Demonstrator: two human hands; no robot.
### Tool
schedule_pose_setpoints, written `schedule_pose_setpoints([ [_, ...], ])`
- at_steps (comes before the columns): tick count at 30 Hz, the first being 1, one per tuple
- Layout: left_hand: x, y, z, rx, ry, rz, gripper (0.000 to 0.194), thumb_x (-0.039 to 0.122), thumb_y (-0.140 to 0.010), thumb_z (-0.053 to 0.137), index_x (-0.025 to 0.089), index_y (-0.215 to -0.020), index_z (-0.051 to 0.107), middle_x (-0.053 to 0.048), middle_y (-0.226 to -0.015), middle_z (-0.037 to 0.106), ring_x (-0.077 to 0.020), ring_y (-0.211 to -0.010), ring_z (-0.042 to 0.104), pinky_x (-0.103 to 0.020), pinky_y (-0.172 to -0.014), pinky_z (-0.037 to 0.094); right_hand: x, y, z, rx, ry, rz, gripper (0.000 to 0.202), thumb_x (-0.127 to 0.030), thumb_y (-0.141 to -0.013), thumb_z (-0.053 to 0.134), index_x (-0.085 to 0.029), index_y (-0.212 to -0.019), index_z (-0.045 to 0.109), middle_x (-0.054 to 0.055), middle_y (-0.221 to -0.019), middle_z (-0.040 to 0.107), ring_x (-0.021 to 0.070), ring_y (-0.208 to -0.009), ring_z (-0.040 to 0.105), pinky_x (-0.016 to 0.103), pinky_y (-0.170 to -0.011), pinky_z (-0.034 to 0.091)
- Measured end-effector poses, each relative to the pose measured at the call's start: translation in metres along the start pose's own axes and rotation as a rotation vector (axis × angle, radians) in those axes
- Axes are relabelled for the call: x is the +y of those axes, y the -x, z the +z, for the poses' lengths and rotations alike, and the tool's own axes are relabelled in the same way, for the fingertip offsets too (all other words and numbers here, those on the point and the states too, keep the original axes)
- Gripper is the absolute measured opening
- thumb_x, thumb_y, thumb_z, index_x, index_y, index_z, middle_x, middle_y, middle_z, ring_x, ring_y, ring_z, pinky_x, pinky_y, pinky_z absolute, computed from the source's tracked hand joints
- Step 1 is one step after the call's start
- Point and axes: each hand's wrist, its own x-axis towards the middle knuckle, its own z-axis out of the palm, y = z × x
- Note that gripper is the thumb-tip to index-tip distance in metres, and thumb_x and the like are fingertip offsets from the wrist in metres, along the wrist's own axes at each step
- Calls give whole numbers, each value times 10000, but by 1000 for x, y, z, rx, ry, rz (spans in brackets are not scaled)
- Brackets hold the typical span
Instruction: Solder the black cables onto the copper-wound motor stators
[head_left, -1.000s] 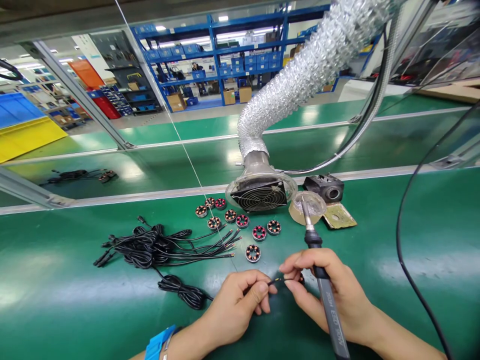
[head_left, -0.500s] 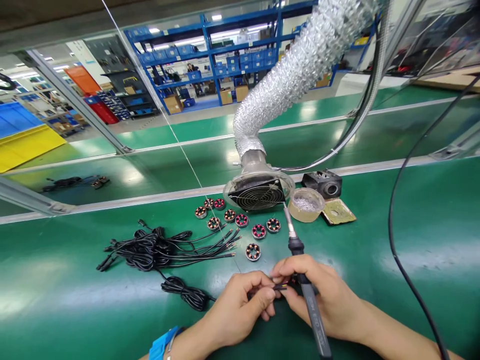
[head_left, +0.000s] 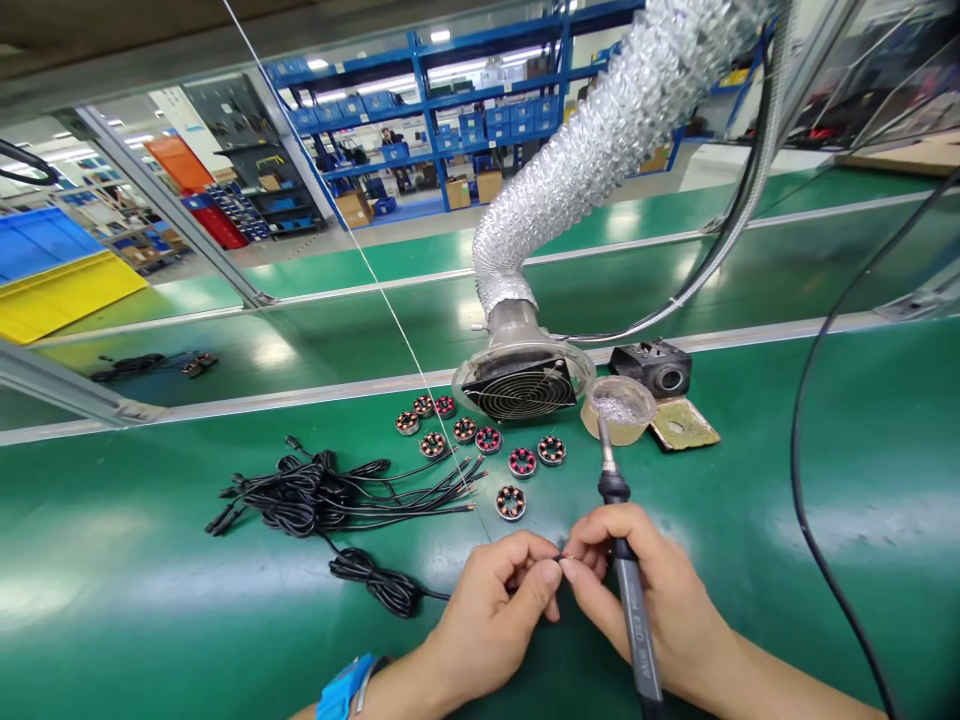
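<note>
My left hand (head_left: 495, 610) is closed, pinching the end of a black cable (head_left: 390, 585) whose coiled length lies to the left. My right hand (head_left: 667, 600) is closed around a soldering iron (head_left: 634, 625), its tip pointing away over the round tub. The thumb and forefinger of this hand also pinch at the cable end, meeting the left fingertips. Thin wire ends there are mostly hidden. Just beyond the hands sit several ring-shaped motor stators (head_left: 511, 503) with copper or red windings. A pile of black cables (head_left: 300, 495) lies left of them, stripped ends facing right.
A fume extractor (head_left: 525, 390) on a silver duct (head_left: 570, 170) stands at the back. Right of it are a round tub (head_left: 619, 432) of silvery scraps, a soldering-iron stand (head_left: 652, 368) and a sponge tray (head_left: 684, 424). A black cord (head_left: 801, 450) hangs at right.
Both hands have shifted slightly right, and their fingertips have come together at the cable end. The iron's tip has moved from beside the extractor to over the tub; less wire shows.
</note>
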Motion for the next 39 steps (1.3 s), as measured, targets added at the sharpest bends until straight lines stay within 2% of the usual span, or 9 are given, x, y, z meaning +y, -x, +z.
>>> schedule_pose_setpoints([
  [6,-2,0,9,174,77,29,351,479,-952,519,160,-815,565,30,-654,474,-106,-626,424,-224,-613,346,0,5,16,115,-51,77,196,-176,-887,588,-253,-1009,455,-5,-802,642,116,-628,630,221,-591,554],
  [10,-1,-3,9,175,156,33,373,534,-942,505,173,-857,537,49,-635,416,-106,-598,380,-230,-601,329,-1,4,22,177,-70,58,185,-188,-886,613,-252,-982,467,-13,-761,651,110,-581,628,205,-541,551],
  [14,-2,-4,9,191,157,49,386,544,-954,475,183,-818,484,55,-647,369,-107,-600,328,-233,-590,303,1,5,27,204,-83,96,240,-211,-867,658,-248,-1000,462,-16,-747,654,119,-584,633,213,-528,552],
  [19,-3,-4,3,152,95,25,332,491,-996,406,192,-863,459,37,-744,390,-115,-668,353,-242,-644,328,0,6,26,104,-52,61,222,-158,-863,616,-250,-981,453,-30,-747,625,102,-579,609,202,-544,539],
  [22,1,-2,-4,96,-111,7,312,450,-1014,370,194,-858,458,24,-774,426,-130,-723,387,-256,-676,331,1,3,14,82,54,-25,268,-154,-827,629,-244,-1024,472,3,-838,633,125,-655,621,251,-614,554],
  [25,6,1,-8,15,-297,-33,294,418,-1023,346,199,-865,464,24,-754,459,-139,-707,409,-268,-651,317,3,-2,2,76,99,-31,314,-153,-833,629,-245,-1100,490,32,-953,651,137,-714,630,277,-670,555],
  [30,10,3,-6,-77,-397,-27,234,359,-1024,346,199,-973,509,-28,-927,583,-173,-834,510,-293,-736,348,4,-11,-1,-107,35,-108,225,-101,-900,550,-255,-1063,527,0,-887,666,128,-756,654,243,-685,535],
  [35,16,3,-8,-86,-480,-9,207,328,-1014,369,204,-902,490,11,-793,522,-153,-724,449,-282,-673,320,8,-13,-6,-81,86,-106,216,-92,-909,540,-243,-1060,508,-4,-850,662,124,-726,641,245,-670,519],
  [39,16,0,-12,-77,-399,-54,236,354,-1011,385,201,-851,469,34,-721,468,-135,-671,403,-264,-626,298,13,-11,-11,-125,61,-160,285,-82,-898,573,-235,-1125,497,-10,-872,704,116,-769,671,225,-717,521],
])
